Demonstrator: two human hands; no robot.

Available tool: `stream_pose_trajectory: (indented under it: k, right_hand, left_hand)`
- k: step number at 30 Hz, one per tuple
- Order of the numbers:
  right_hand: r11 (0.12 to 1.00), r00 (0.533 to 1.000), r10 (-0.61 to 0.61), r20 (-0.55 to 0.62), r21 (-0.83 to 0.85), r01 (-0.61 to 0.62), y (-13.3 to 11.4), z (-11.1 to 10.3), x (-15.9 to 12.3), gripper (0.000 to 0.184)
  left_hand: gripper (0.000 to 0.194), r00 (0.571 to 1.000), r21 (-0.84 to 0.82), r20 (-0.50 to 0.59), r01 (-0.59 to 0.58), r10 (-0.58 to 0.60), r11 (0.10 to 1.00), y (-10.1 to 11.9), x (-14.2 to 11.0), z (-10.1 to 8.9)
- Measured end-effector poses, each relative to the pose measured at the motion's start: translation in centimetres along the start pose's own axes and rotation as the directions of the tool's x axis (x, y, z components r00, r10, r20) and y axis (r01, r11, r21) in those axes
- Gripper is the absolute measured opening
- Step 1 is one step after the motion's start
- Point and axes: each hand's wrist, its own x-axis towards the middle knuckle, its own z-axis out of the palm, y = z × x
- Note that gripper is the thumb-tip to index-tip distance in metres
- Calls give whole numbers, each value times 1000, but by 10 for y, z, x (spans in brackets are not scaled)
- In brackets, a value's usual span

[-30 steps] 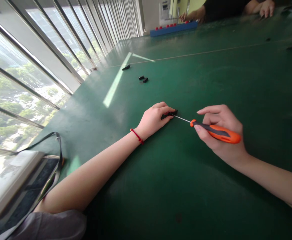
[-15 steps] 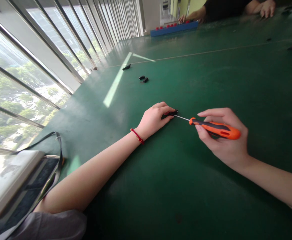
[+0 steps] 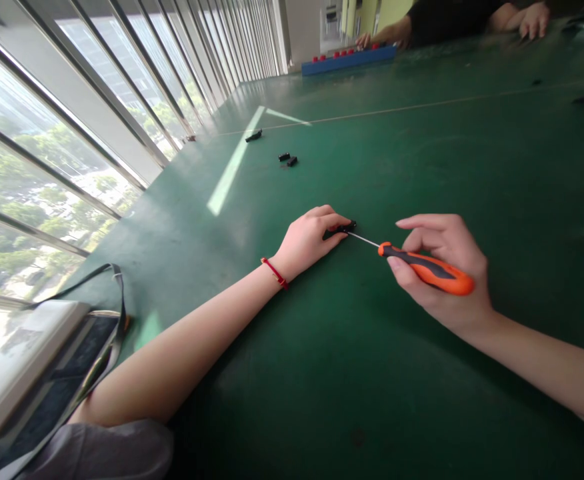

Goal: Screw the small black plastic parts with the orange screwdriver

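Observation:
My left hand (image 3: 313, 237), with a red cord at the wrist, is closed on a small black part (image 3: 351, 226) low over the green table. Fingers hide most of that part, so its kind is unclear. In my right hand (image 3: 452, 267) is an orange and black screwdriver (image 3: 429, 270), its handle between thumb and fingers. The index finger stands off the handle. The screwdriver's thin metal shaft points left, and its tip meets the black part beside my left thumb; the exact contact point is too small to tell.
Beyond my left hand lie two small black pieces (image 3: 288, 159) and a longer black piece (image 3: 254, 135). A white box (image 3: 32, 353) with a strap is at the left by the barred window. Across the table (image 3: 292, 373), another person's hand touches a blue rack with red knobs (image 3: 347, 62).
The screwdriver's handle has swung slightly toward me and left, and my right hand's fingers have shifted on it. My left hand and the black part stay in place.

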Motion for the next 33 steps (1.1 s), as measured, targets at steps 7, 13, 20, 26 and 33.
stream_pose_trajectory:
  k: [7,13,20,26,33]
  right_hand:
    - [1000,998,-3,-56,12,3,-2,-1,-2,33]
    - [998,999,32,34,-51,-30,-1,0,-2,14]
    - [999,998,36,54,-22,-35,0,-1,-2,21]
    - [999,999,37,3,-13,-37,2,0,-4,34]
    - [999,998,42,39,-17,-42,0,-2,-2,7]
  left_hand:
    - [26,1000,5,6,-3,3,1000,-1,0,0]
    - [25,1000,3,3,-5,5,1000,-1,-1,0]
    - [25,1000,3,5,4,-4,1000,1,-1,-1]
    - [25,1000,7,4,2,-2,1000,0,0,-1]
    - [23,1000,16,-11,17,-17,1000,2,-1,-1]
